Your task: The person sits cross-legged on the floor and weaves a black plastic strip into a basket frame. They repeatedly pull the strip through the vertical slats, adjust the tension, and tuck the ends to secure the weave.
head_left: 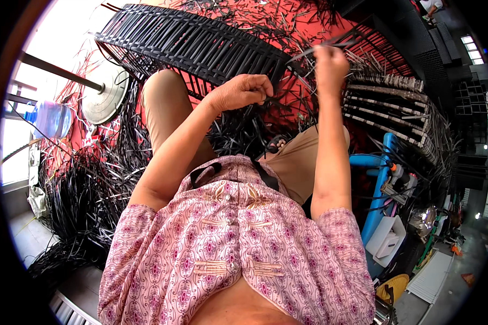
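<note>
A long, curved frame woven with black flat strips (190,40) lies across in front of my knees. My left hand (243,91) is at its right end, fingers curled in a pinch; what they hold is too small to make out. Farther right and higher, my right hand (331,67) is raised and smeared by motion. Its fingers are closed around a dark flat strip (305,54) that sticks out to both sides. Beneath both hands, loose strip offcuts are scattered over the red floor covering (303,103).
Heaps of loose black strips (87,200) lie to my left, by a round pole base (106,95) and a blue water bottle (51,119). At right are a grey-and-black frame (387,111), a blue stool-like piece (382,179) with tools, and a white box (386,238).
</note>
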A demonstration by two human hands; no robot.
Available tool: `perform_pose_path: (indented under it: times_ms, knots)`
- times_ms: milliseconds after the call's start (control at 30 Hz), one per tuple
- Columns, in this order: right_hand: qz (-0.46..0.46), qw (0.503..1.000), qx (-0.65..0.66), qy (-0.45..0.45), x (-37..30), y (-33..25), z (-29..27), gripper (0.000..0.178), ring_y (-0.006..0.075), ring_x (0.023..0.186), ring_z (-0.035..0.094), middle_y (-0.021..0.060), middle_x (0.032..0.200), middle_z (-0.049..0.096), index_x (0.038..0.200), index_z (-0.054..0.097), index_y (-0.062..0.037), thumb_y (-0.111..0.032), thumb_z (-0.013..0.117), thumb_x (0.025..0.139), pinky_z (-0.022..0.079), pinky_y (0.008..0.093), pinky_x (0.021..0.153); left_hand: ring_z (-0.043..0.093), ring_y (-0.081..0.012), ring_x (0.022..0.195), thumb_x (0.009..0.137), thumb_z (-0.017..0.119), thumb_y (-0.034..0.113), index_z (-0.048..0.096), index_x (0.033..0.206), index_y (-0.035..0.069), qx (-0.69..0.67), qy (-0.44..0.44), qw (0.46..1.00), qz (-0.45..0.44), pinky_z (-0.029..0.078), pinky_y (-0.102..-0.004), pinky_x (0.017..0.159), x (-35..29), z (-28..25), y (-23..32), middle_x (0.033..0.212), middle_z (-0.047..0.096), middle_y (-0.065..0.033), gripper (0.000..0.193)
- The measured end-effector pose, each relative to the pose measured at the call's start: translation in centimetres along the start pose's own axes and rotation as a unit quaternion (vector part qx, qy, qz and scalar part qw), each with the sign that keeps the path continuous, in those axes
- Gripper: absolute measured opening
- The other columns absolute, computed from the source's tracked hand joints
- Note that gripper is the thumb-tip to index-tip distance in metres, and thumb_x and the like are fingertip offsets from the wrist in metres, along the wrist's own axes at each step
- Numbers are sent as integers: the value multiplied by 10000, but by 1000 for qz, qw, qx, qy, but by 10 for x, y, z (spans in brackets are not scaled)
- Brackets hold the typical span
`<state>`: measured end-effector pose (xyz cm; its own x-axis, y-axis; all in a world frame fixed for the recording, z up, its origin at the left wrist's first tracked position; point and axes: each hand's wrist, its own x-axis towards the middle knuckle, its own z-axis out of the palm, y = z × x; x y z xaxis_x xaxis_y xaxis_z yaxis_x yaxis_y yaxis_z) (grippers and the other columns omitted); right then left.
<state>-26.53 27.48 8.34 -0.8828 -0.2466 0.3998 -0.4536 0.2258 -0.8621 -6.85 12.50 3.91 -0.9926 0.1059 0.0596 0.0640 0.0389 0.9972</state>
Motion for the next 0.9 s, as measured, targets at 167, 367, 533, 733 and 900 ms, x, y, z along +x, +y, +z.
perform_pose_path:
  times_ms: [167,367,533,733,900]
  knots:
    - [1,945,175,277,-9,-45,-123,91,60,441,434,-7,586,534,707,612,-45,-72,686,754,302,201,392,561,-87,779,817,508,28,588,1043,11,14,-3,1000,2,443,-224,712,-1,-1,-3,822,590,-10,240]
    - [-123,877,142,443,-52,-75,-243,106,60,451,397,49,626,545,762,577,15,-14,672,798,244,201,402,565,-84,815,857,566,56,593,1057,13,54,10,998,1,460,-240,759,1,3,0,857,606,-14,206]
    - [-187,805,93,555,-73,-68,-330,189,107,392,335,63,544,465,692,551,72,-76,653,752,222,240,374,580,-95,825,873,622,95,604,1052,20,103,27,994,-4,475,-254,771,1,4,8,860,627,-26,195]
    - [-191,810,49,552,-70,-94,-321,194,122,411,372,73,554,490,688,576,66,-86,670,761,249,234,380,599,-118,868,866,533,10,564,1147,23,-6,39,999,11,491,-263,805,2,-2,-5,925,631,-50,283]
    - [63,957,-145,242,-40,-11,-228,216,131,587,554,54,675,645,808,689,-15,-230,684,805,420,270,579,569,-95,837,933,523,22,540,1186,25,-49,140,987,56,480,-249,797,1,-4,-10,1036,602,-28,254]
